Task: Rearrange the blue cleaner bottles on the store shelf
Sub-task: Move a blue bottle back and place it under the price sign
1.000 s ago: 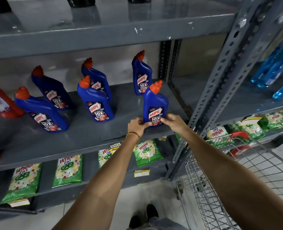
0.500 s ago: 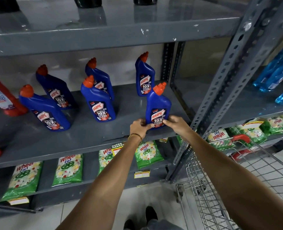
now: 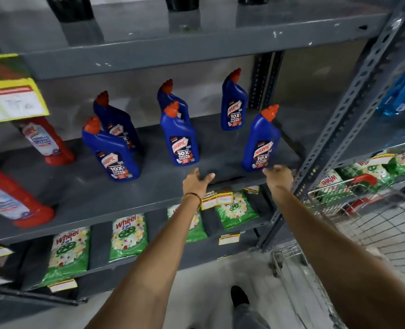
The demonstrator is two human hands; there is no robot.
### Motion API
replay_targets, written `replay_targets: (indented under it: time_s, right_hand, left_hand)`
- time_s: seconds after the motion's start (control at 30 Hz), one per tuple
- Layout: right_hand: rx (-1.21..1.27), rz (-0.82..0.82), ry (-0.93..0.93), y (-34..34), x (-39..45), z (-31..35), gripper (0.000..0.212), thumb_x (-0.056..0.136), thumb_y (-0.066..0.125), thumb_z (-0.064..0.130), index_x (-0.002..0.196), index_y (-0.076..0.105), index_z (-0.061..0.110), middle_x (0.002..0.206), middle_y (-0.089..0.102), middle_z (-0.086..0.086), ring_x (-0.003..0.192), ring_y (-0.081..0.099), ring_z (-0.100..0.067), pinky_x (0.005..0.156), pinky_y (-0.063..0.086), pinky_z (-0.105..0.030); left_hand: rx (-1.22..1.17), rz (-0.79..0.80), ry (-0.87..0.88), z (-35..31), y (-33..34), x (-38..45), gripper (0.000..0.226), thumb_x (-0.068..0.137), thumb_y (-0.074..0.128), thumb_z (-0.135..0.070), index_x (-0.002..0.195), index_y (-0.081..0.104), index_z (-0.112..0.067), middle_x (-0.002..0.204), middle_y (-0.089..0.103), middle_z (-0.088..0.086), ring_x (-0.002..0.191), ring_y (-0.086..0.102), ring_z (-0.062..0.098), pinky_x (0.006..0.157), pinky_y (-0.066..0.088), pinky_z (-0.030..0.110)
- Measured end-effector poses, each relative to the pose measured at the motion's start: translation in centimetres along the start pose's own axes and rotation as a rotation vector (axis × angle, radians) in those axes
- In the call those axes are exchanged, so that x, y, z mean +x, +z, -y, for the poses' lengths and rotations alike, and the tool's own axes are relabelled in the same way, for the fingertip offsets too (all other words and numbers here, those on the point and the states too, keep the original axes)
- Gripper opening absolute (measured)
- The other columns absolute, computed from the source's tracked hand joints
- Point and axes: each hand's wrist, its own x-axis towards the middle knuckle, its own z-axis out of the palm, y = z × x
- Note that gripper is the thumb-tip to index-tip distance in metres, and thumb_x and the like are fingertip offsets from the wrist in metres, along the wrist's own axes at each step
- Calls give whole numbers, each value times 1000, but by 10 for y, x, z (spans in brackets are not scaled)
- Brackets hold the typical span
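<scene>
Several blue cleaner bottles with red caps stand on the grey middle shelf (image 3: 82,193). The front right bottle (image 3: 261,141) stands upright near the shelf's right end. Behind it stands a back right bottle (image 3: 234,103). A middle front bottle (image 3: 179,138) hides most of another behind it (image 3: 167,95). Two more stand at the left, one in front (image 3: 112,153) and one behind (image 3: 116,116). My left hand (image 3: 196,180) hovers at the shelf's front edge, fingers apart and empty. My right hand (image 3: 278,175) is just below the front right bottle, open, not gripping it.
Two red bottles (image 3: 46,141) (image 3: 9,198) stand at the shelf's left. Green detergent packs (image 3: 127,236) lie on the lower shelf. A wire shopping cart (image 3: 353,224) is at the right, beside a grey upright post (image 3: 343,119). Light blue bottles (image 3: 403,91) fill the neighbouring bay.
Both hands have let go of the front right bottle and drawn back to the shelf's edge. My left hand has moved left. The view has shifted left.
</scene>
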Motion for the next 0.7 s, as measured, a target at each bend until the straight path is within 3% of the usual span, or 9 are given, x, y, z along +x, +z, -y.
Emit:
replay_targets:
  time_s: [0.13,0.27,0.5,0.7]
  right_hand:
    - [-2,21,-62,26,-44,7,30,80,62,18,101,66,-4,108,68,-24,105,60,-39,87,46,-39]
    - [33,198,-126,54,-63,25,36,85,61,22,113,62,-1,120,64,-19,114,56,-33,95,42,-37]
    - [65,468,-185,108,-53,55,44,89,58,24,127,52,3,132,57,-16,121,53,-26,90,38,-25]
    - [145,620,-216,142,-37,75,58,90,56,15,142,31,12,143,47,-13,128,47,-22,106,37,-33]
  left_hand:
    - [-1,-73,-34,18,-39,3,65,80,67,-34,133,44,-4,134,55,16,126,48,29,105,37,36]
    - [-65,-141,-76,24,-64,10,70,80,66,-36,137,37,-6,140,47,16,129,44,31,104,38,36]
    - [-111,-185,-104,26,-83,33,70,82,64,-36,140,34,-11,143,44,15,130,43,30,103,39,36]
    - [-108,-84,-89,21,-81,58,76,85,62,-31,145,21,-10,151,32,13,137,34,27,109,32,35]
